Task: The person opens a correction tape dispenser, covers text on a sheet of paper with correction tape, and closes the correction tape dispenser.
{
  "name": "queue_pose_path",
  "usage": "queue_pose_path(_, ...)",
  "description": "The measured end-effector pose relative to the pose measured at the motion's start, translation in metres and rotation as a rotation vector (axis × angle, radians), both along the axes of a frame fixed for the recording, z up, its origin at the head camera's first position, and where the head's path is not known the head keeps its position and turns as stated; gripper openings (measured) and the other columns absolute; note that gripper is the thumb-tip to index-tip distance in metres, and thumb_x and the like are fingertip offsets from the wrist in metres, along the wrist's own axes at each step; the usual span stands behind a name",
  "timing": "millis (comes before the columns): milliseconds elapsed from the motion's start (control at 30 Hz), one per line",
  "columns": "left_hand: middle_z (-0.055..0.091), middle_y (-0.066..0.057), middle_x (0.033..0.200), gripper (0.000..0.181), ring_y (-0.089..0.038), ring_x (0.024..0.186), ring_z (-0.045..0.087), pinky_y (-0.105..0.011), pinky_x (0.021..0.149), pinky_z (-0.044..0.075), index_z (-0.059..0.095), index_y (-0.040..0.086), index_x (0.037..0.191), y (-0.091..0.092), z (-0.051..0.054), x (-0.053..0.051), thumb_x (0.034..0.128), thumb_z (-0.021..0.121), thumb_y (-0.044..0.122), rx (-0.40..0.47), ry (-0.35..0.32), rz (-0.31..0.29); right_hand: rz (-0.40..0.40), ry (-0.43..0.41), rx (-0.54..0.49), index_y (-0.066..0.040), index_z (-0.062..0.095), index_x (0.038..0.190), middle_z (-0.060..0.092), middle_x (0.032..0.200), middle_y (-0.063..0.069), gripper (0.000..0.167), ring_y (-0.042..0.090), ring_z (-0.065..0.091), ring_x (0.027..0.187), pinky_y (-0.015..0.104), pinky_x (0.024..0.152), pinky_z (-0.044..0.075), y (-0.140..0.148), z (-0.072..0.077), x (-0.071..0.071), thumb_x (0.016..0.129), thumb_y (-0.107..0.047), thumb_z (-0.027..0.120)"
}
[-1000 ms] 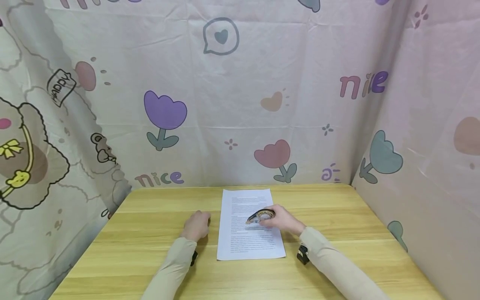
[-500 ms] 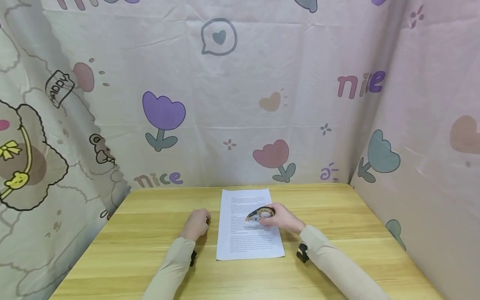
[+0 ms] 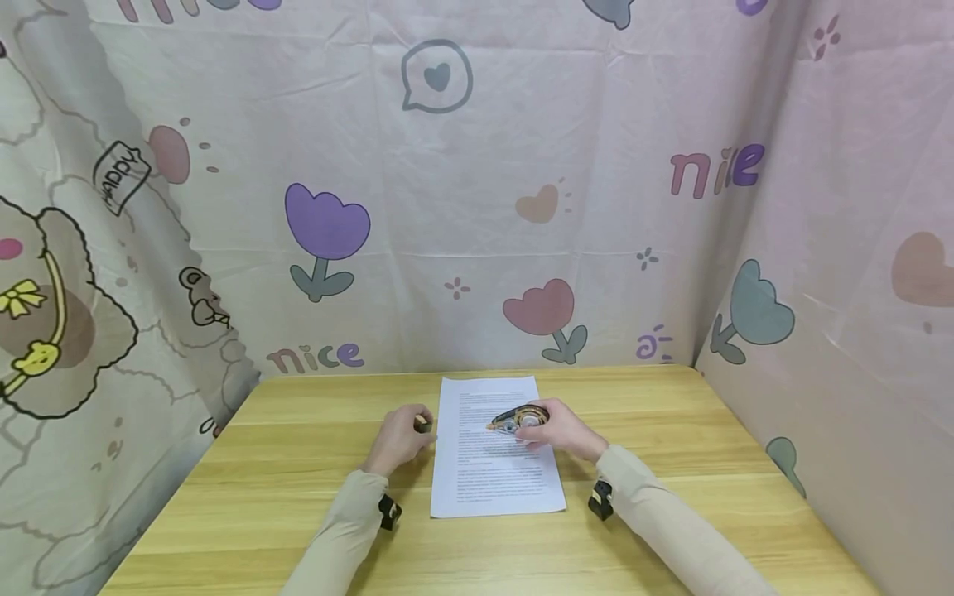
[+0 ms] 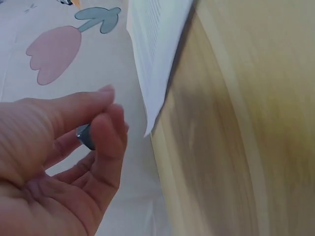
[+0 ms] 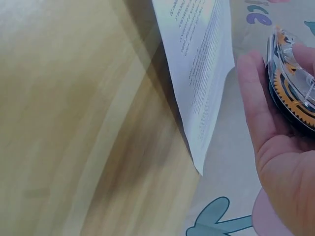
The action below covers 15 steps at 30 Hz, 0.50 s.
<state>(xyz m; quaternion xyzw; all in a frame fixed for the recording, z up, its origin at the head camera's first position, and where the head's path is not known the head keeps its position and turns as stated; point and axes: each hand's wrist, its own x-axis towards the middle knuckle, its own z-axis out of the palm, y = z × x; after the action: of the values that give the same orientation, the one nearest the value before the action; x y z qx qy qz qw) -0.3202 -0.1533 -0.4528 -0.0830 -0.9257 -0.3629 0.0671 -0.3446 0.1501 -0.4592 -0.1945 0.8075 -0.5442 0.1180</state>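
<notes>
My right hand grips a correction tape between thumb and fingers, above a printed sheet of paper. Its pointed tip faces left; in the right wrist view the clear case of the correction tape shows an orange toothed wheel inside. Just left of the sheet, my left hand has its fingers curled round a small dark piece. The left wrist view shows only part of this dark piece behind the fingers, so its full shape is hidden.
The sheet lies upright on a wooden table, its far end near the back edge. Patterned cloth hangs behind the table and along both sides. A small black device is strapped at the right wrist, another device at the left.
My left hand has turned and shifted slightly right toward the sheet, so the dark piece in its fingers now shows. The right hand has risen a little with the correction tape.
</notes>
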Motion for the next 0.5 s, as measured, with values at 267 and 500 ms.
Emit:
queue_pose_path(267,0.074,-0.009,0.091,0.022,-0.016,0.078,0.068,-0.027,0.063,0.056,0.071,0.005,0.103,0.015,0.001,0.001,0.082,0.077,0.009,0.165,0.019,-0.04,-0.072,0.057,0.077,-0.006,0.068,0.114,0.072,0.102,0.01,0.037,0.015,0.067,0.088,0.029,0.081,0.057,-0.003,0.003,0.0,0.082,-0.02,0.079)
queue_pose_path(500,0.073,-0.011,0.096,0.027,-0.012,0.073,0.066,-0.023,0.059,0.057,0.071,0.002,0.11,0.028,-0.001,0.002,0.0841,0.075,0.007,0.25,0.051,-0.143,-0.086,0.044,0.014,-0.005,0.068,0.116,0.071,0.106,0.01,0.039,0.016,0.066,0.09,0.028,0.082,0.057,-0.007,0.009,0.002,0.081,-0.02,0.079)
